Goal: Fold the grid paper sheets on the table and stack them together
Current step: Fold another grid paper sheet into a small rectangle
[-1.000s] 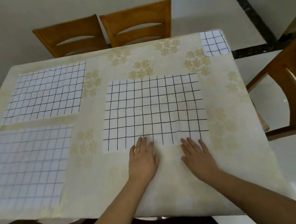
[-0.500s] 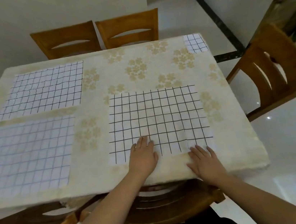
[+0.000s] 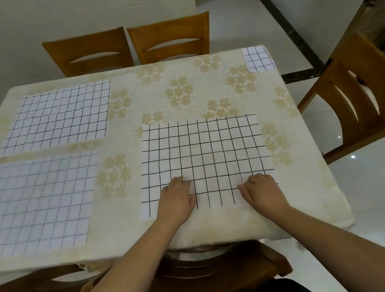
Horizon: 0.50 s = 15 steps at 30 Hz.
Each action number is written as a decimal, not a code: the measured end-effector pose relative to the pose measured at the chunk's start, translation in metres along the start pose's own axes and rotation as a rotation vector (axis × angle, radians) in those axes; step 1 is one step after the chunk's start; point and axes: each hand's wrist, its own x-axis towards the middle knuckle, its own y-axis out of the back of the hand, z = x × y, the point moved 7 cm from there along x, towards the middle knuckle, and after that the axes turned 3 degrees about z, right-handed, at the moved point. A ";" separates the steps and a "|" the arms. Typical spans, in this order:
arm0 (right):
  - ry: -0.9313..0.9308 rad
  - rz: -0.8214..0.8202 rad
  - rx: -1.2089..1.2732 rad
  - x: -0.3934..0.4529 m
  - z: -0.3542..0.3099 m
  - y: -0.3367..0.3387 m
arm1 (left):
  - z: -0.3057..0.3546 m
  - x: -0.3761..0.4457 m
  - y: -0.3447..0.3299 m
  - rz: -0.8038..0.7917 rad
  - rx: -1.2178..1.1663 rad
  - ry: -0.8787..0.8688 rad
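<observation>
A white sheet with a bold black grid point(image 3: 202, 154) lies flat on the table's near right part. My left hand point(image 3: 176, 199) and my right hand point(image 3: 262, 190) both rest on its near edge, fingers bent down onto the paper and thumbs on top. Two more open grid sheets lie to the left: one at the far left point(image 3: 58, 117), one with fainter lines at the near left point(image 3: 35, 203). A small folded grid sheet point(image 3: 258, 58) sits at the far right corner.
The table point(image 3: 179, 93) wears a cream floral cloth. Two wooden chairs point(image 3: 129, 46) stand at the far side, another chair point(image 3: 362, 104) at the right. A chair seat point(image 3: 203, 274) is tucked under the near edge.
The black-grid sheet has slid toward the near edge of the table under both hands. My fingers, straight before, are now bent. The view has tilted down.
</observation>
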 end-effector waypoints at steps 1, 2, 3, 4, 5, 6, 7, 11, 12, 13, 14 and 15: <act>0.000 0.003 0.000 0.007 0.005 -0.003 | -0.001 0.005 -0.001 0.005 -0.010 0.005; -0.003 -0.008 0.002 0.015 0.012 -0.007 | -0.002 0.011 -0.003 0.012 -0.015 0.002; -0.008 -0.020 0.002 0.022 0.018 -0.012 | -0.001 0.017 -0.004 0.006 -0.029 -0.007; -0.012 -0.032 -0.001 0.029 0.024 -0.017 | 0.000 0.024 -0.006 -0.001 -0.046 -0.021; -0.016 -0.044 -0.004 0.036 0.030 -0.021 | 0.001 0.031 -0.009 -0.005 -0.060 -0.043; -0.020 -0.049 -0.005 0.044 0.034 -0.025 | 0.004 0.038 -0.011 -0.004 -0.071 -0.075; -0.017 -0.058 -0.005 0.051 0.037 -0.028 | 0.006 0.044 -0.014 -0.012 -0.081 -0.107; -0.012 -0.130 0.001 0.079 0.040 -0.045 | 0.004 0.063 -0.029 -0.035 -0.111 -0.124; -0.007 -0.139 -0.001 0.085 0.040 -0.049 | 0.003 0.068 -0.030 -0.028 -0.121 -0.117; -0.008 -0.149 -0.002 0.091 0.041 -0.052 | 0.000 0.072 -0.032 -0.025 -0.135 -0.107; -0.006 -0.159 -0.003 0.096 0.042 -0.055 | -0.001 0.077 -0.033 -0.019 -0.143 -0.102; -0.005 -0.176 -0.009 0.101 0.043 -0.058 | -0.002 0.082 -0.033 -0.009 -0.144 -0.098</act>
